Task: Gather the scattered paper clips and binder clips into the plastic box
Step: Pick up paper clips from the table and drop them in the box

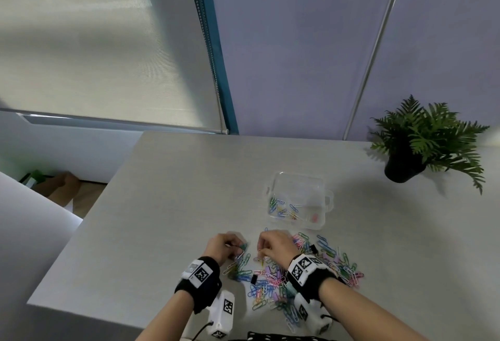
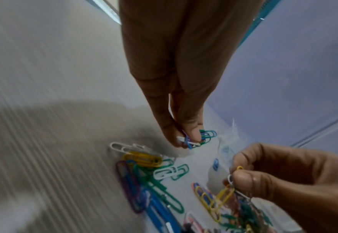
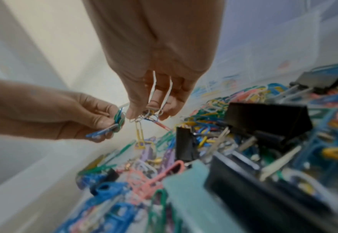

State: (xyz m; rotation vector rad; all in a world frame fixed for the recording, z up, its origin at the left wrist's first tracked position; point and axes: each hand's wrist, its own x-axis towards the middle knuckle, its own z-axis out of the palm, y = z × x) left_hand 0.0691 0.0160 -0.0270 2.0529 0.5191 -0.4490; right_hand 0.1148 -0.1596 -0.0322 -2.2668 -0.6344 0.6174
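A heap of coloured paper clips (image 1: pixel 273 284) mixed with black binder clips (image 3: pixel 268 119) spreads across the near part of the grey table (image 1: pixel 167 205). My left hand (image 1: pixel 224 246) pinches a small bunch of green, blue and white clips (image 2: pixel 199 138) just above the heap's left edge. My right hand (image 1: pixel 273 244), close beside it, pinches another bunch with a yellow clip (image 3: pixel 139 134) dangling from it. The clear plastic box (image 1: pixel 297 200) stands just beyond the hands and holds several clips.
A potted fern (image 1: pixel 422 143) stands at the table's far right. The table's left edge (image 1: pixel 81 221) drops off to the floor. A wall and a roller blind (image 1: pixel 94 43) rise behind the table.
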